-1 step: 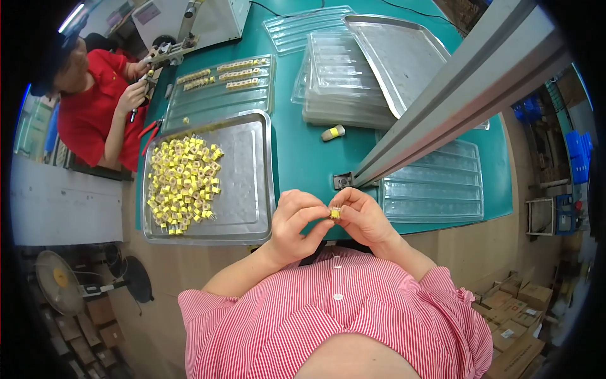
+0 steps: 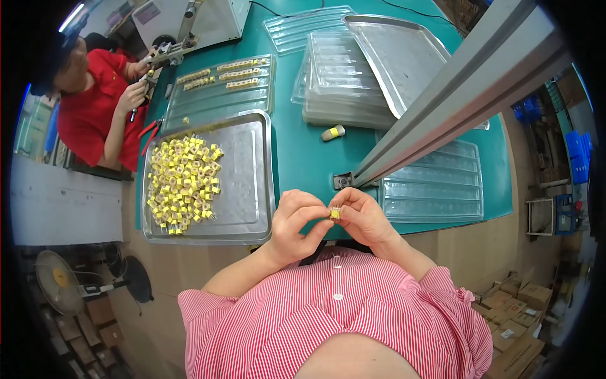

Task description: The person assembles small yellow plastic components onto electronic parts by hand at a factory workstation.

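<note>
In front of my chest, at the near edge of the table, a small yellow-taped coil bobbin [image 2: 335, 213] with thin metal pins is held between my two hands. My left hand [image 2: 297, 226] pinches it from the left with thumb and forefinger. From the other side, the thumb and fingertips of my right hand [image 2: 366, 218] grip it; my fingers partly cover it. Left of my hands, a metal tray [image 2: 249, 183] bears a heap of similar yellow coil bobbins [image 2: 183, 180] on its left half.
Behind the tray lies a clear plastic tray [image 2: 237, 101] with rows of bobbins, beside red-handled pliers [image 2: 151, 131]. A metal post [image 2: 435, 104] slants up at right, by stacked plastic trays [image 2: 344, 88] and a yellow-banded cylinder [image 2: 332, 132]. A co-worker in red [image 2: 95, 104] handles a machine.
</note>
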{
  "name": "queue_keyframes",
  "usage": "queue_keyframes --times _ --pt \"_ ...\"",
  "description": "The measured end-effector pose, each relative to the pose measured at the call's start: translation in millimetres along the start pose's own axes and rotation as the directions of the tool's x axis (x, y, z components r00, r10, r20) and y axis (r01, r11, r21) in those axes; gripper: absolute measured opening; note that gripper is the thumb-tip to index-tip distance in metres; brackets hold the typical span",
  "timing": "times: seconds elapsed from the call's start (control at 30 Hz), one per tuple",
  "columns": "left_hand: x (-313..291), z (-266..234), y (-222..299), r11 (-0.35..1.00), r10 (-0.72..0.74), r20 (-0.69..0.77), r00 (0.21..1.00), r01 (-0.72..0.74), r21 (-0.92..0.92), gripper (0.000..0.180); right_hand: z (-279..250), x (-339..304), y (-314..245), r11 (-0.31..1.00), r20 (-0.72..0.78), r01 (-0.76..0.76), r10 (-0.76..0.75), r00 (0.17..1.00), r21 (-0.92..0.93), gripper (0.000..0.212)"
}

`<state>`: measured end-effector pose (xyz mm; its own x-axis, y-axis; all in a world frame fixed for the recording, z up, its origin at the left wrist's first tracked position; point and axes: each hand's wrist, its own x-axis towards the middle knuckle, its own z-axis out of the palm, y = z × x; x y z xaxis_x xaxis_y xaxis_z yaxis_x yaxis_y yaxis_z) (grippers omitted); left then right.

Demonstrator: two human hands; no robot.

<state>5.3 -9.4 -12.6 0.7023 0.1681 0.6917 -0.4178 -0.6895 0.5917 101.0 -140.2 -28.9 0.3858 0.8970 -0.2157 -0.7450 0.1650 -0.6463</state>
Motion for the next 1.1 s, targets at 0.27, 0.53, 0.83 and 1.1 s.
queue_keyframes --times 0.27,0.53,0.83,1.1 --pt "-10.5 2.8 2.4 0.661 -0.513 0.218 0.83 0.544 -0.517 0.009 0.0 1.5 1.9 0.986 0.021 0.083 -0.081 0.997 -0.145 0.012" --pt "-6.0 1.7 1.6 0.197 -0.61 0.469 0.639 0.696 -0.691 0.017 -1.2 4.5 4.6 0.994 0.001 0.101 -0.101 0.995 0.032 0.011" --pt "-3.4 1.6 5.6 0.199 -0.649 0.457 0.608 0.716 -0.669 0.013 -0.5 4.2 5.1 0.994 0.0 0.109 -0.109 0.994 0.016 0.012" --pt "-4.6 1.7 3.6 0.118 -0.617 0.507 0.602 0.707 -0.697 0.014 -4.5 3.6 3.2 0.989 0.034 0.138 -0.136 0.99 -0.056 0.011"
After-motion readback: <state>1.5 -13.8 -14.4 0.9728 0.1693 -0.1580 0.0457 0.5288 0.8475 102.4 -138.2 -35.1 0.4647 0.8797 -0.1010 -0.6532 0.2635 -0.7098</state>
